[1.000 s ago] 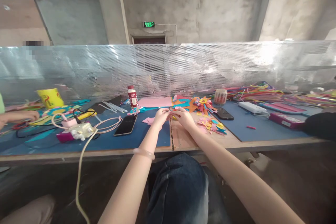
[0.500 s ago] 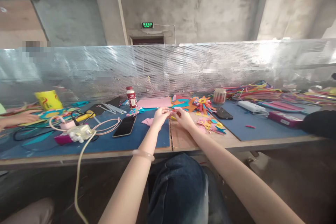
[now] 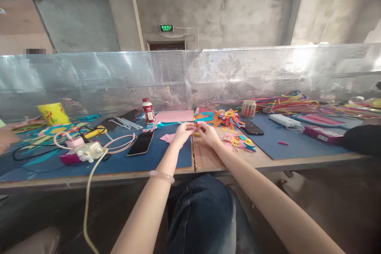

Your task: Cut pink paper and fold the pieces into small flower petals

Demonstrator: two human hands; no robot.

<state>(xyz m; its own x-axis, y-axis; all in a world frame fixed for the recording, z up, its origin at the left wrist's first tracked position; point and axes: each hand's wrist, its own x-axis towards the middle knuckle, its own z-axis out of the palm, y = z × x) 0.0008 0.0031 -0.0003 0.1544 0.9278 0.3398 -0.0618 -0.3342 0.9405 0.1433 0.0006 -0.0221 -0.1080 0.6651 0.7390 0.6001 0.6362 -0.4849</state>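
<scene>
My left hand [image 3: 182, 133] and my right hand [image 3: 208, 135] meet close together over the table, fingertips pinched. Between them is a small piece of pink and red paper [image 3: 200, 123], partly covered by my fingers. Pink paper scraps [image 3: 167, 138] lie to the left of my left hand. Beyond my hands is a pink paper sheet [image 3: 175, 116]. A paper flower [image 3: 229, 118] with orange, red and blue petals stands just beyond my right hand. Yellow, pink and blue cut paper pieces [image 3: 239, 143] are scattered beside my right wrist.
A black phone [image 3: 140, 143] and a red bottle [image 3: 148, 110] are at left, near a power strip [image 3: 87, 151] with cables. Another phone [image 3: 253, 127] and a clear jar [image 3: 248, 108] are at right. A co-worker's hand [image 3: 8, 139] shows at the far left.
My hands stay together at the same spot, with only slight finger movement around the paper. At the far left, the co-worker's hand has drawn back toward the frame edge.
</scene>
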